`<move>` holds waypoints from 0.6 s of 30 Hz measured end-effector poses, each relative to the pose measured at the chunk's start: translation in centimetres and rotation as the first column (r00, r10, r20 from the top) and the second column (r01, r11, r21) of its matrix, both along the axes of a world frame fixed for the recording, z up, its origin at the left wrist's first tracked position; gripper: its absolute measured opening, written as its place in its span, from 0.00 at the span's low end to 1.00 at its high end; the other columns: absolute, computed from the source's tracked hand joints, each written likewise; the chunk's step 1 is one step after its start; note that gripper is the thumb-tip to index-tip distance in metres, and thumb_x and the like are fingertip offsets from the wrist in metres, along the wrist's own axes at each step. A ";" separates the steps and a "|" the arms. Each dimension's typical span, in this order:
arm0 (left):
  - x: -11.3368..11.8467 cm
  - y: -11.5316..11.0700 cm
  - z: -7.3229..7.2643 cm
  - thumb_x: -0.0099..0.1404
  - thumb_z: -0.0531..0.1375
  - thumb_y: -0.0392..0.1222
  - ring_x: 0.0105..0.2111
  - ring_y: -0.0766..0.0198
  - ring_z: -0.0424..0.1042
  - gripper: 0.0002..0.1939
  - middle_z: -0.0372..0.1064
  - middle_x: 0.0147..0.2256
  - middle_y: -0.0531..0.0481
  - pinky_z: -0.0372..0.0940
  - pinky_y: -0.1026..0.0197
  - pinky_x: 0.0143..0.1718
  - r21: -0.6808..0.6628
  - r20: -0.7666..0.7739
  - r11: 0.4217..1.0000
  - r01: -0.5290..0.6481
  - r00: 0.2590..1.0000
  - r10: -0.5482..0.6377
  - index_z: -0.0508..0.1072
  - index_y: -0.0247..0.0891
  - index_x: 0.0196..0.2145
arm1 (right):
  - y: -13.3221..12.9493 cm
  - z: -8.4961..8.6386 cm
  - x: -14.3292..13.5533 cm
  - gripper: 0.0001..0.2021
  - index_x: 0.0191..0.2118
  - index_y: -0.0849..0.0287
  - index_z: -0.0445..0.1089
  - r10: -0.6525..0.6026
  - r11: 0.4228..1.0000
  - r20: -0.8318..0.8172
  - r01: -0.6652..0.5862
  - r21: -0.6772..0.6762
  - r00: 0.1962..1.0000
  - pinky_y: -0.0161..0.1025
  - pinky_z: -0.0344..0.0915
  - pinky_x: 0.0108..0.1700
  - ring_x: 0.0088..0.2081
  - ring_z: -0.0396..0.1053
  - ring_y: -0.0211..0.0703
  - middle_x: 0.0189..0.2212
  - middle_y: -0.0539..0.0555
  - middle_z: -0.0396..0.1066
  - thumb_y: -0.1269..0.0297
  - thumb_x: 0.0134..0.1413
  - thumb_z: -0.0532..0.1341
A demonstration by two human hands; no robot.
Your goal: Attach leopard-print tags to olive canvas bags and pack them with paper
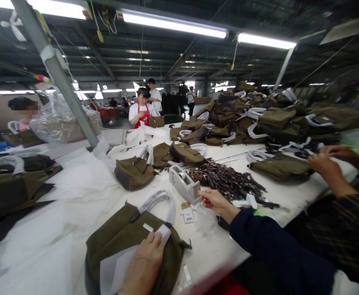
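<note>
My left hand (pixel 148 256) is closed over a sheet of thin white paper (pixel 113 266), pressing it against the front of an olive-green handbag (pixel 114 233). The bag lies on the table with its handle (pixel 164 196) wrapped in white material. At the front end of a grey tape dispenser (pixel 182 184), my right hand (pixel 214 201) pinches with thumb and finger, apparently on the end of the clear tape, which hardly shows. Just below the dispenser lies a tag with a barcode (pixel 188 216).
Dark straps with metal fittings (pixel 228 180) are heaped behind my right hand. Loose white paper sheets (pixel 75 180) cover the left side. More handbags (pixel 135 172) stand beyond, with a large pile (pixel 278 119) at back right. A co-worker's hands (pixel 330 168) work at the right.
</note>
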State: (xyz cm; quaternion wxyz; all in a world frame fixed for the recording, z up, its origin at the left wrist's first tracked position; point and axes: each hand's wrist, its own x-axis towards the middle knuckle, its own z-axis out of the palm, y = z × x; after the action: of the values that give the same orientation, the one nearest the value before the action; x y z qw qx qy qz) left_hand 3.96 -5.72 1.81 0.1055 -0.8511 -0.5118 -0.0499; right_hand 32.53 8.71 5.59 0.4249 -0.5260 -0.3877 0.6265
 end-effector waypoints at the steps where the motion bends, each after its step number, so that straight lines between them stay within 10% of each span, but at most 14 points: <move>1: 0.2 0.0 0.2 0.64 0.54 0.24 0.45 0.53 0.71 0.16 0.73 0.44 0.43 0.68 0.54 0.45 -0.024 -0.012 1.000 -0.017 1.000 0.017 0.77 0.34 0.43 | -0.3 0.4 -0.5 0.17 0.24 0.63 0.64 0.019 1.000 -0.018 -0.019 -0.014 1.000 0.26 0.56 0.21 0.20 0.56 0.26 0.19 0.45 0.62 0.59 0.39 0.71; 11: 0.6 -0.2 2.8 0.67 0.52 0.25 0.45 0.53 0.70 0.16 0.73 0.44 0.43 0.70 0.54 0.44 -0.106 0.016 0.994 0.006 1.000 -0.004 0.76 0.32 0.45 | -7.4 1.2 -11.9 0.10 0.25 0.65 0.68 0.376 0.923 0.029 -0.372 -0.104 0.926 0.26 0.56 0.16 0.18 0.59 0.28 0.20 0.49 0.69 0.64 0.46 0.68; 18: 0.5 -0.4 2.3 0.65 0.53 0.25 0.43 0.53 0.70 0.15 0.72 0.42 0.43 0.69 0.52 0.44 -0.094 0.056 0.996 -0.003 0.998 0.009 0.77 0.32 0.42 | -7.9 0.1 -13.2 0.10 0.20 0.65 0.69 0.441 0.897 0.268 -0.413 -0.157 0.857 0.24 0.56 0.14 0.16 0.61 0.28 0.17 0.48 0.68 0.72 0.50 0.63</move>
State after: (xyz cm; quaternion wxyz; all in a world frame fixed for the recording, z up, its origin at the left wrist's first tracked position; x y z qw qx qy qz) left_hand 4.44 -6.09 4.15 0.0511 -0.8518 -0.5189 -0.0496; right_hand 19.36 0.83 5.65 0.1870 -0.5342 -0.5239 0.6365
